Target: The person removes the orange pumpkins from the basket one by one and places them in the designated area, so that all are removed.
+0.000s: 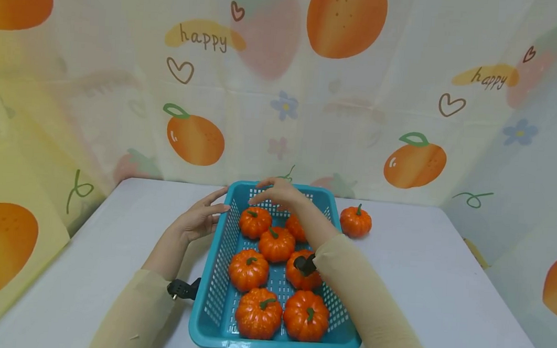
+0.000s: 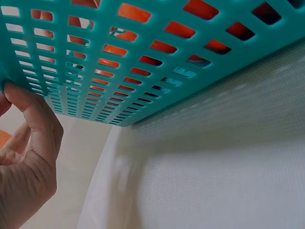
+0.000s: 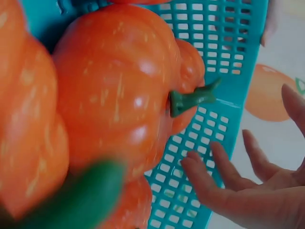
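Observation:
A blue plastic basket (image 1: 274,347) with lattice walls holds several small orange pumpkins with green stems, among them one near the middle (image 1: 277,245) and one at the far left (image 1: 255,223). My left hand (image 1: 198,219) is at the basket's far left side, its fingertips touching the rim; the left wrist view shows this hand (image 2: 31,152) beside the perforated wall (image 2: 119,95). Over the basket's far end reaches my right hand (image 1: 282,192), fingers spread and loosely bent, holding nothing. The right forearm partly covers a far-right pumpkin (image 1: 295,228).
One more pumpkin (image 1: 356,221) stands on the white table (image 1: 410,270), just outside the basket's far right corner. Behind the table hangs a curtain (image 1: 337,130) printed with fruit. A black wrist strap (image 1: 183,289) is on the left arm.

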Tool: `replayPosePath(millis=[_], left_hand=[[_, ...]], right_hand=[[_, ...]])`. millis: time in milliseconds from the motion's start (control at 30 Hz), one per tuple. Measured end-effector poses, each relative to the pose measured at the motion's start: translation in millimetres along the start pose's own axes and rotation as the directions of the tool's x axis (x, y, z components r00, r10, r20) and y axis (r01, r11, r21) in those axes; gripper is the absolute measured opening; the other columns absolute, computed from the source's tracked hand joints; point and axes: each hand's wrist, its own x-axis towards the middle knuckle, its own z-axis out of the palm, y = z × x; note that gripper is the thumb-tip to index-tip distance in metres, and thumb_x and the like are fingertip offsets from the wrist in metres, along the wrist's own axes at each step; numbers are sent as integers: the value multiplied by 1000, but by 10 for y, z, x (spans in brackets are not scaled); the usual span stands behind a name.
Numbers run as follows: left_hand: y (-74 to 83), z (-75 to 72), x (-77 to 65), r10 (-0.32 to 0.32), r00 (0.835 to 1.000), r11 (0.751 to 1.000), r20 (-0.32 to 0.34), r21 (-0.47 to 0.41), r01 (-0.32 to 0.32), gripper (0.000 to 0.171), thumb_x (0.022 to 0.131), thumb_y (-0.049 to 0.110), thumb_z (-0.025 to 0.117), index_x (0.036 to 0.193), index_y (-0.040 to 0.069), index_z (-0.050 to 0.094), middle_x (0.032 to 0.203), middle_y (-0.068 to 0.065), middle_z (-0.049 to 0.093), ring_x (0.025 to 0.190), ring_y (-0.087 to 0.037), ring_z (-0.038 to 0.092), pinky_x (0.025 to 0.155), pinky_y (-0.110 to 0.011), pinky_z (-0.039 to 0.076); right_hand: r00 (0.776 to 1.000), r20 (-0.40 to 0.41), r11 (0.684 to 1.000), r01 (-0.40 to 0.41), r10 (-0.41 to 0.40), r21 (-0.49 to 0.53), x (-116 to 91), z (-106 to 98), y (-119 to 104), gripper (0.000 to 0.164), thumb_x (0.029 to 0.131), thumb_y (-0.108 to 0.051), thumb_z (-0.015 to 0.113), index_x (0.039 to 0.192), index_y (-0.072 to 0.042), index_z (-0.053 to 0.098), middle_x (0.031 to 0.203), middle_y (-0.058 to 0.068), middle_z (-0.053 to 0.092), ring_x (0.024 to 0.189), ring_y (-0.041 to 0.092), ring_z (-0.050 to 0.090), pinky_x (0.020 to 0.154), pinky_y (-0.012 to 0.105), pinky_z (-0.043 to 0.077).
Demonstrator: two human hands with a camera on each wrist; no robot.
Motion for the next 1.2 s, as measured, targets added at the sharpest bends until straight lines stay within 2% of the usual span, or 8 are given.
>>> replayPosePath(millis=[367,600,767,900,1033,1200], left_hand=[[-1,15,-7,7,1000,1000,-2,14,-7,69,102,15,53,159,26,16,116,-1,62,89,-12,71,77,-27,62],[-24,25,18,6,1000,1000,-7,15,-6,69,101,16,54,159,26,16,112,1,65,90,-13,71,77,-28,63],[-27,21,33,3,1000,1000,-16,27,-2,69,101,16,54,159,26,17,116,0,62,90,-13,71,76,-29,63],[-29,19,37,0,1000,1000,-19,26,1,69,102,16,54,159,26,17,116,-1,62,88,-13,71,75,-28,63],[-32,18,34,-2,1000,1000,-25,28,3,69,101,16,54,159,27,17,117,-1,61,88,-14,70,75,-29,63],[-36,16,34,-7,1000,999,-30,34,8,70,101,17,55,159,27,17,122,-3,58,90,-14,70,75,-29,63]], right_hand=[[999,35,998,-39,41,-39,28,148,54,62,83,-23,78,139,-13,53,156,13,38,141,37,40,116,60,37],[998,58,998,-18,22,-61,73,192,165,60,83,-19,77,138,-11,54,154,14,40,137,37,43,113,56,42],[998,64,998,-22,26,-56,102,200,209,62,80,-16,79,137,-12,54,154,14,40,136,36,45,109,55,45],[997,78,991,1,10,-135,103,215,234,62,80,-14,79,137,-11,56,151,14,44,132,36,49,108,53,47],[992,114,961,77,-48,-266,78,226,248,64,80,-11,77,140,-12,55,150,14,47,126,33,52,107,48,49],[988,126,935,131,-93,-331,76,231,276,70,79,-5,79,143,-13,51,148,16,49,128,33,53,108,46,49]])
